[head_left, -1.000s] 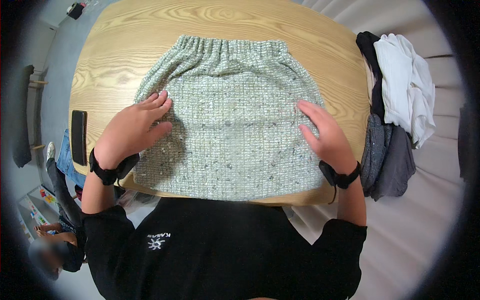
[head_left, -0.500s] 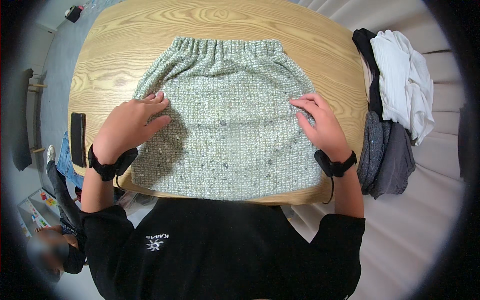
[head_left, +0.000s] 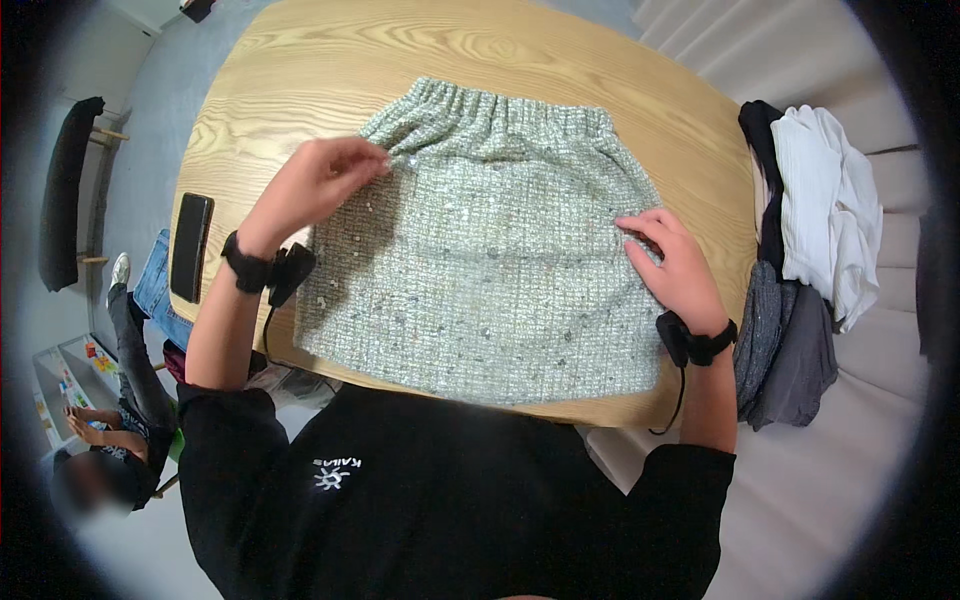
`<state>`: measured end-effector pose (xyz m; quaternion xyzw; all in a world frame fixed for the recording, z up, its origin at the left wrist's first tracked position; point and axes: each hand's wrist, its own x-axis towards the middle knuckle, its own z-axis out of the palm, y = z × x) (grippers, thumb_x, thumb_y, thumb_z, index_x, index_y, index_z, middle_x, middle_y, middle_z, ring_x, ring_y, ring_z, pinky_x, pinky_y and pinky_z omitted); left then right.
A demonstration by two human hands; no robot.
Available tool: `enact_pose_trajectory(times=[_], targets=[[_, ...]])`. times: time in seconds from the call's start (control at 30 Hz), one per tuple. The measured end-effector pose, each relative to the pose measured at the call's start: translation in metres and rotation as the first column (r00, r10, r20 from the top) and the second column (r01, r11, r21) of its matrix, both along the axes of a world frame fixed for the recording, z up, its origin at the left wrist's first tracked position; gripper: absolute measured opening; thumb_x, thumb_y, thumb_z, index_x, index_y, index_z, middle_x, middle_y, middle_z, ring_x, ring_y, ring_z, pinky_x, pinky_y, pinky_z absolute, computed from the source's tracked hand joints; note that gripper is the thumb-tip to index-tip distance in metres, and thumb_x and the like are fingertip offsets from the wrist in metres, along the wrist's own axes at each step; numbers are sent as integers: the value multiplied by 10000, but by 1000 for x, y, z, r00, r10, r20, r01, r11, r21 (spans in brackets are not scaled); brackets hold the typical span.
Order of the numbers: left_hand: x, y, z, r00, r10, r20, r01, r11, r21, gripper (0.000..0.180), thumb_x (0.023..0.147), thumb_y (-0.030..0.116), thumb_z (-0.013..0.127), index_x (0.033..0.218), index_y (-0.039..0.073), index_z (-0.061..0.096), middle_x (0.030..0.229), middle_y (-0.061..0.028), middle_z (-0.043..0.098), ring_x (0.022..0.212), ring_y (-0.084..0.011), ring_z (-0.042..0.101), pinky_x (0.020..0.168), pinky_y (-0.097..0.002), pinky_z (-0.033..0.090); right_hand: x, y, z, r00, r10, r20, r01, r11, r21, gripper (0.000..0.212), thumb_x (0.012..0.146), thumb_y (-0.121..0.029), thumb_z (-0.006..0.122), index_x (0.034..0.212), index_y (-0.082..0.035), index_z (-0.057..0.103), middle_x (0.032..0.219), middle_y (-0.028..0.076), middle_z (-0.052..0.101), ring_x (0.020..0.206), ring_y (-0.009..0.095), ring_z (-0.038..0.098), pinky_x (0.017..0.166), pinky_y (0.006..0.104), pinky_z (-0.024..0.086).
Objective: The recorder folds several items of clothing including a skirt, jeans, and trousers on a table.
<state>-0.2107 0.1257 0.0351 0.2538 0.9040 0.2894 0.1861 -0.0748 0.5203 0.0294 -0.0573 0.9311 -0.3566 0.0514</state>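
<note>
A pale green tweed skirt point(head_left: 490, 250) with a gathered elastic waistband lies spread on the wooden table point(head_left: 330, 60), its waistband at the far side and its hem along the near edge. Over the skirt's upper left part, my left hand point(head_left: 322, 182) has its thumb and fingers brought together in a pinch. A tiny pale bit shows at those fingertips, but I cannot tell whether it is loose or part of the fabric. My right hand point(head_left: 675, 265) rests on the skirt's right edge, fingers apart and holding nothing.
A black phone point(head_left: 190, 248) lies at the table's left edge. White point(head_left: 825, 215) and dark grey clothes point(head_left: 795, 360) are piled on the right. Blue jeans point(head_left: 160, 295) show below the table's left side. Further left, another person point(head_left: 130, 430) sits near a dark bench point(head_left: 72, 200).
My left hand has lifted from the skirt's left side and moved up toward the waistband, closing into a pinch. My right hand stays on the right edge. The whole view has shifted.
</note>
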Motion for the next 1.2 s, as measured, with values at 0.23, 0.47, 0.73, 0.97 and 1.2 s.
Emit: enact_pose_trajectory(times=[0.23, 0.47, 0.73, 0.97, 1.2], targets=[[-46, 4, -15, 954, 247, 167, -287, 915, 282, 392, 874, 229, 657, 1191, 10, 585, 1034, -56, 627, 919, -135, 581, 795, -271, 480, -31, 13, -5, 969, -239, -55, 236, 970, -55, 488, 837, -213, 669, 1259, -27, 509, 1135, 117, 594, 816, 144, 587, 710, 276, 469], [-81, 17, -31, 975, 77, 208, -113, 980, 166, 397, 853, 240, 680, 1163, 6, 596, 995, -85, 633, 910, -127, 558, 797, -270, 447, -69, 19, -43, 952, -264, 156, 295, 928, -229, 544, 840, -292, 688, 1269, -14, 501, 1060, 119, 610, 832, 148, 575, 730, 276, 466], [-71, 18, -37, 996, 79, 32, -84, 947, 311, 397, 827, 316, 706, 1073, 27, 587, 829, -34, 568, 730, -116, 508, 686, -269, 428, -73, 18, -33, 983, -165, 86, 182, 943, -278, 339, 849, -206, 677, 1088, 24, 606, 947, 68, 649, 816, 120, 570, 736, 261, 448], [-50, 13, -16, 986, 135, 100, -159, 945, 285, 338, 913, 233, 610, 1196, 57, 548, 924, -24, 588, 827, -87, 554, 746, -244, 462, -51, 22, -17, 965, -179, 189, 241, 890, -386, 410, 861, -142, 651, 1200, 45, 515, 1019, 122, 654, 909, 137, 618, 794, 264, 482], [-6, -24, 7, 872, 331, 362, -361, 932, 17, 429, 898, 293, 633, 1243, 61, 530, 1012, -89, 630, 879, -113, 586, 775, -263, 475, 10, 39, -27, 919, -158, 362, 329, 814, -480, 381, 872, -58, 618, 1210, 73, 498, 1063, 127, 645, 883, 123, 622, 761, 242, 497]])
